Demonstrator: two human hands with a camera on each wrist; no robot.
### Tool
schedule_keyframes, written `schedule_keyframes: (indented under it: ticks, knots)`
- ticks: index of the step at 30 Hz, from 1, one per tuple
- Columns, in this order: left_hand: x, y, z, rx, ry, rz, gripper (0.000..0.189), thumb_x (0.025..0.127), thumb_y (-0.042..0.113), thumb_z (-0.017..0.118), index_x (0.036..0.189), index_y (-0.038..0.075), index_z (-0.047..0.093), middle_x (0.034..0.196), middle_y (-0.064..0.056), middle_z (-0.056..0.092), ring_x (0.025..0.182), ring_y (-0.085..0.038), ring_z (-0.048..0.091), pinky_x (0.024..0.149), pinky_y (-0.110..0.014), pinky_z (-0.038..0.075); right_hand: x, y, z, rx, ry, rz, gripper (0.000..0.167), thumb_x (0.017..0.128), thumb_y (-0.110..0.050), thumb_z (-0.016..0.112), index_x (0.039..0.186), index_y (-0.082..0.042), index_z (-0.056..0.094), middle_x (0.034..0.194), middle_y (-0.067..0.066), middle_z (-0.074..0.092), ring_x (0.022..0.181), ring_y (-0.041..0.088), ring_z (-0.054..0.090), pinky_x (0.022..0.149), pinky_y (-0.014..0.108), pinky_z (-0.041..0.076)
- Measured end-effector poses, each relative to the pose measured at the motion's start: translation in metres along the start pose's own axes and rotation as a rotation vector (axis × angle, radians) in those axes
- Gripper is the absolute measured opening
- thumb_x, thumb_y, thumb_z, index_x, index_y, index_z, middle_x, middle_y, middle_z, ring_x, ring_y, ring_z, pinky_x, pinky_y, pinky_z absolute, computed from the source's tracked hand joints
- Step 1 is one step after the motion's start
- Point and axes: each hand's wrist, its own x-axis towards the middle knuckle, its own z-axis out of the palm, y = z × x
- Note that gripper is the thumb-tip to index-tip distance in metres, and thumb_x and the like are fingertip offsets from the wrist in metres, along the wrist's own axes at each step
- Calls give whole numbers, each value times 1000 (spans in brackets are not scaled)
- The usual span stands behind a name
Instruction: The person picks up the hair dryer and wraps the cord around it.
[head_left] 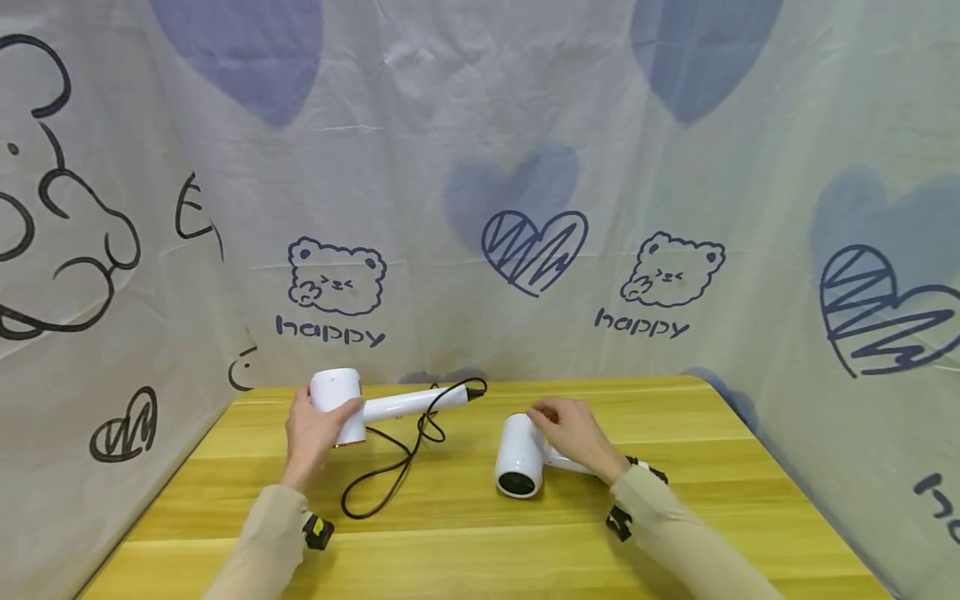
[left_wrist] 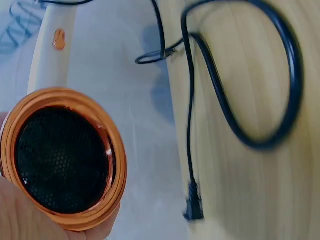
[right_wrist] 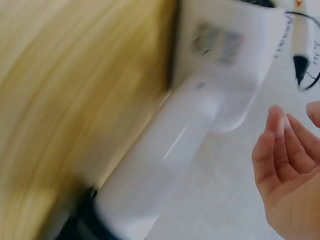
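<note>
corded dryer (head_left: 393,406) gripped by the left hand (head_left: 311,437); near the second dryer (head_left: 521,454), the right hand (head_left: 576,432) is held, fingers loosely bent!

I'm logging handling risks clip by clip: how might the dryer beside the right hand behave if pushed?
The dryer may feel slippery, as its surface looks smooth and glossy. Its rounded barrel could make it rock, though the handle jutting from the side would probably stop it rolling far. It holds a firm shape, so it is likely stiff.
</note>
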Motion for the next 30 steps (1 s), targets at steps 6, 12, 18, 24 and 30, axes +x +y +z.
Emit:
schedule_keyframes:
  ticks: [6,12,18,24,30]
  knots:
    - [-10,13,22,-44,4,64,93,78,34,81,149,5,29,131,-21,51,110,-36,56,83,-45,59,11,-25,4,277,-71,173,39,97,-44,57,119,-15,69,96,5,72,79,18,68,71,32,58]
    - [-21,20,43,-71,12,156,89,77,35,82,146,9,33,124,-18,55,103,-34,59,81,-46,59,20,-50,12,548,-70,293,68,91,-60,56,132,-6,52,122,20,64,108,35,66,93,43,56]
    - [-31,24,55,-129,8,204,88,76,34,84,145,12,35,122,-16,56,100,-32,60,81,-46,58,24,-57,19,947,9,420,60,90,-45,68,122,-4,37,121,16,52,94,24,69,102,46,51]
    - [-32,27,56,-192,-54,214,84,77,32,84,144,12,36,123,-15,54,103,-32,57,83,-45,58,23,-45,16,1262,-214,314,25,100,-32,55,112,-10,54,111,8,58,92,23,70,110,55,40]
    - [-30,26,56,-270,-136,186,81,79,27,82,144,10,36,124,-16,54,104,-32,58,82,-42,59,19,-40,9,1265,-497,99,47,104,-38,32,140,-11,46,122,13,57,104,31,68,109,52,43]
